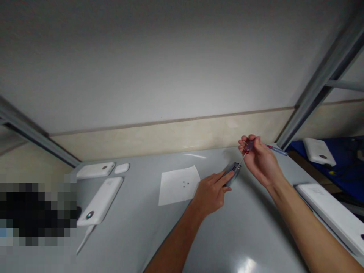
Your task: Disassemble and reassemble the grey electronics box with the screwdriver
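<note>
My left hand (pixel 210 192) is closed around a small dark grey, slotted block (pixel 233 174), pressing it against the table; its exact kind is unclear. In my right hand (pixel 260 157) is a screwdriver with a dark red handle (pixel 249 146). The thin shaft slants down to the far end of the block, where its tip seems to touch. Left of my left hand lies a white sheet of paper (pixel 173 187) with several tiny dark pieces (pixel 184 184), perhaps screws. Behind my right hand shows a slim blue-and-red pen-like tool (pixel 278 150).
White power-bank-like devices (pixel 105 197) and a small white case (pixel 122 168) lie at the left of the grey table (pixel 136 235). Another long white device (pixel 330 212) sits at the right edge. A wall and metal posts (pixel 315 91) bound the back. At far left is a blurred-out area.
</note>
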Tool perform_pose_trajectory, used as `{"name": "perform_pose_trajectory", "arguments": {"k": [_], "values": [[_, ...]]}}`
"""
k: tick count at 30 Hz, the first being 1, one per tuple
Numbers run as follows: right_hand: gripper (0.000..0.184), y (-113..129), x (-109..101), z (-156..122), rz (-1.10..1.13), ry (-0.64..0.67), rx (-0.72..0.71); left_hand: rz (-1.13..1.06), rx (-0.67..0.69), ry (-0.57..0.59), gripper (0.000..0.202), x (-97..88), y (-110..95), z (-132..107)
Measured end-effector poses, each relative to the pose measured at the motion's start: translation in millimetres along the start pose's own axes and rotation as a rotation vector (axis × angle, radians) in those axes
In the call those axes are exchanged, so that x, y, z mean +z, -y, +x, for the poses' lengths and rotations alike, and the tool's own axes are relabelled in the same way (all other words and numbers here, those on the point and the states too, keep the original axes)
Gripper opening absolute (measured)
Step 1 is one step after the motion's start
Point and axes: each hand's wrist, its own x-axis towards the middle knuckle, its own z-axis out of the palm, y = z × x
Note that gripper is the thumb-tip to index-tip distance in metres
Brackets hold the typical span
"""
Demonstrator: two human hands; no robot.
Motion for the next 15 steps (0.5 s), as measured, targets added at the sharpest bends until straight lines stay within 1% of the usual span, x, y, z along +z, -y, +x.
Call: {"name": "perform_pose_trajectory", "arguments": {"k": [2, 5, 7, 9, 11, 13, 14, 15], "values": [[0.036, 3, -10, 8, -0.015, -0.088, -0.044, 0.028, 0.01, -0.023, 0.043, 0.1, 1, 0], [0.037, 5, -22, 16, -0.001, -0.128, -0.065, 0.068, 0.013, -0.085, 0.035, 1.4, 2, 0], [0.039, 3, -23, 17, -0.014, -0.14, -0.096, 0.097, 0.001, -0.112, 0.032, 2.2, 2, -1], [0.04, -2, -19, 13, -0.087, -0.136, -0.166, 0.115, -0.026, -0.112, 0.031, 2.1, 1, -1], [0.04, -10, -9, 2, -0.258, -0.09, -0.258, 0.125, -0.059, -0.089, 0.028, 1.2, 0, -1], [0.032, -20, 3, -15, -0.575, -0.001, -0.339, 0.135, -0.083, -0.051, 0.025, 0.6, -1, 0], [0.027, -25, 9, -25, -0.753, 0.055, -0.407, 0.14, -0.088, -0.032, 0.024, 0.8, -1, 0], [0.021, -30, 15, -36, -0.935, 0.113, -0.508, 0.142, -0.089, -0.016, 0.025, 1.6, 0, 0]]}}
